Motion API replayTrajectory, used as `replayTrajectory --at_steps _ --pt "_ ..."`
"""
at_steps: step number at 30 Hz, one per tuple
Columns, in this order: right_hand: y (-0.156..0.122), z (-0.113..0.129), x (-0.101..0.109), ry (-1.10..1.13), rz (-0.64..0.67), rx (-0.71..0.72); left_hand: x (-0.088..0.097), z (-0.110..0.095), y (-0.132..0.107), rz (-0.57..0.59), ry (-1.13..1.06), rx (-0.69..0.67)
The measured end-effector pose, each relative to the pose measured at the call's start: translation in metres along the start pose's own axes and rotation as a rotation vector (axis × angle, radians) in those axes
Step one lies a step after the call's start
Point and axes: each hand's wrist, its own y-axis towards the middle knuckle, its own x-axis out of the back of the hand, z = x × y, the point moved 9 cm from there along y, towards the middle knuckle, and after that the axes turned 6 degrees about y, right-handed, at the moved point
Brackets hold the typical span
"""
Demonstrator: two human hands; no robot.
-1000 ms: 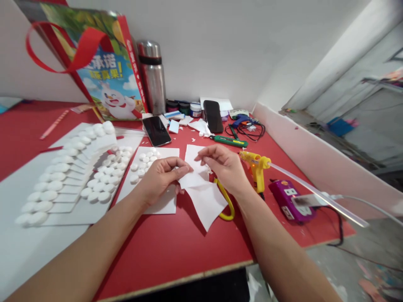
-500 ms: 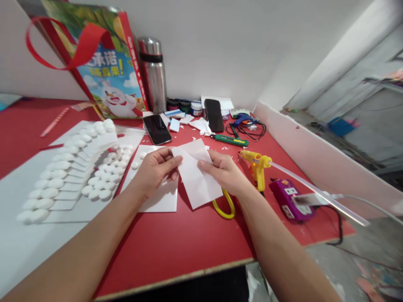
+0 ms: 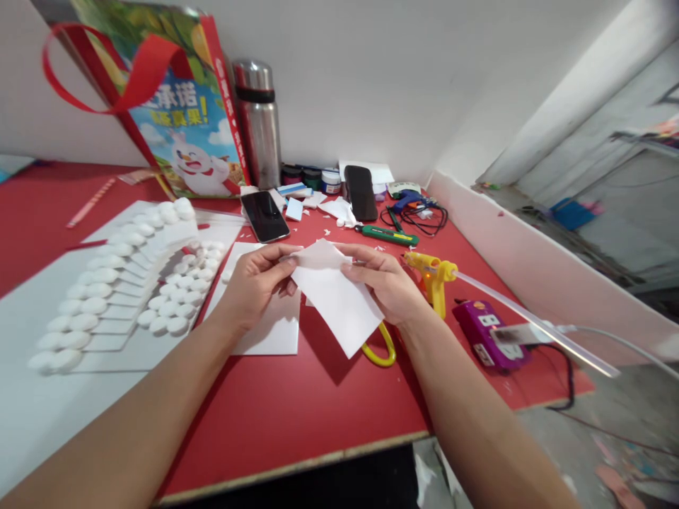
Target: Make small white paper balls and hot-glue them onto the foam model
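Before the capped flask (image 3: 261, 141), contents hidden, left grip (image 3: 259, 284) and right grip (image 3: 391, 286) pinch paper (image 3: 339, 300).

Paper (image 3: 340, 302) wht, tabletop (image 3: 297, 424) red, glue gun (image 3: 438, 286) ylw, cutter (image 3: 391, 235) grn.

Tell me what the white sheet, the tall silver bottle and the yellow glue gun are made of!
White sheet: probably paper, matte; it looks thin and slightly bent between the left hand and right hand.
Tall silver bottle: likely metal, perhaps steel; it has shiny streaks.
Yellow glue gun: seems hard plastic, evenly coloured and smooth-looking.
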Motion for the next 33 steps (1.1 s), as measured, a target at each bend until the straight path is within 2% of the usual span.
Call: replayTrajectory --at_steps 5,11,16,24,28,33 --pt "-0.002 0.005 -0.002 -0.075 -0.049 0.022 -0.004 -0.003 -0.001 0.006 -0.047 0.011" --pt "-0.005 0.007 -0.008 -0.134 -0.005 0.067 -0.005 -0.001 -0.002 0.017 -0.107 0.034" --pt "-0.009 0.012 -0.012 -0.286 0.017 0.126 -0.002 0.009 -0.001 0.008 -0.103 0.095" --pt "-0.010 0.022 -0.016 -0.505 0.021 0.244 -0.007 0.009 -0.004 0.024 -0.092 0.142" --pt "-0.010 0.022 -0.018 -0.538 0.053 0.245 -0.004 0.010 -0.002 0.013 0.032 0.114" --pt "-0.010 0.021 -0.013 -0.490 0.033 0.196 0.002 0.009 0.002 -0.041 0.057 0.059"
